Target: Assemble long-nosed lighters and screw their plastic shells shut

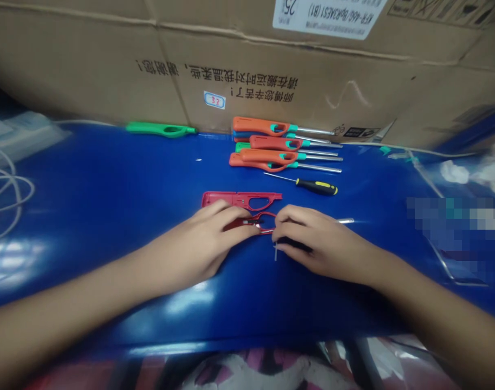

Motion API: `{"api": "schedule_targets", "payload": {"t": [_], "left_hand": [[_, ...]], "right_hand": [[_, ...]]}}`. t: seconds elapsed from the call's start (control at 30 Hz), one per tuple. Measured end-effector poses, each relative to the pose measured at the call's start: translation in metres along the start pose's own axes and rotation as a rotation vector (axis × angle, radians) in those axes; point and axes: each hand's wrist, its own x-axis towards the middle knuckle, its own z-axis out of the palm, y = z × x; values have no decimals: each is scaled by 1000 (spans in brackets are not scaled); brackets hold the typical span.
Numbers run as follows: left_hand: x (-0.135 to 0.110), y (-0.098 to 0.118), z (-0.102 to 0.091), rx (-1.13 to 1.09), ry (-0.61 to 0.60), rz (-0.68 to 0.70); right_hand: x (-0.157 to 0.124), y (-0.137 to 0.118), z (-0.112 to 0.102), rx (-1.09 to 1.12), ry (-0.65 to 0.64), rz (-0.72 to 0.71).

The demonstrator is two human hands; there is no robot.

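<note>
My left hand (209,241) is closed on the handle end of an opened red gas lighter (267,232), its fingertips at the small inner parts by the trigger opening. My right hand (314,235) grips the same lighter near its neck, and a metal tube tip (345,220) sticks out beyond that hand. From the right fingertips a thin pale strip (275,252) points down; what it is, I cannot tell. Just beyond the left hand lies the loose red casing half (221,198), hollow side up. My fingers cover most of the lighter.
Several assembled lighters (267,157) lie stacked at the back, with a black-and-yellow screwdriver (318,187) in front of them. A green casing (154,129) rests against a large cardboard box (109,70). White cable (15,189) coils at the left of the blue table (109,216).
</note>
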Motion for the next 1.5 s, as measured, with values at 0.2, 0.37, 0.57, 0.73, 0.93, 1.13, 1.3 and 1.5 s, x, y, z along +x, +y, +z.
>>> {"api": "schedule_targets", "payload": {"t": [0.2,0.37,0.57,0.73,0.93,1.13,1.3,1.5], "left_hand": [[0,0,0,-5,0,-6],[0,0,0,15,1,0],[0,0,-1,84,-3,40],[-1,1,-1,93,-8,43],[0,1,-2,94,12,56],[2,-3,-1,111,104,56],[4,-7,0,140,132,92],[2,-4,-3,127,145,114]], "right_hand": [[2,5,2,-33,16,-4],[0,2,-4,154,51,74],[2,2,-1,189,151,136],[7,4,6,108,195,100],[4,3,-1,158,122,85],[1,-7,-16,74,103,3],[-14,28,-61,-334,431,257],[-51,134,-125,-552,311,1049]]}}
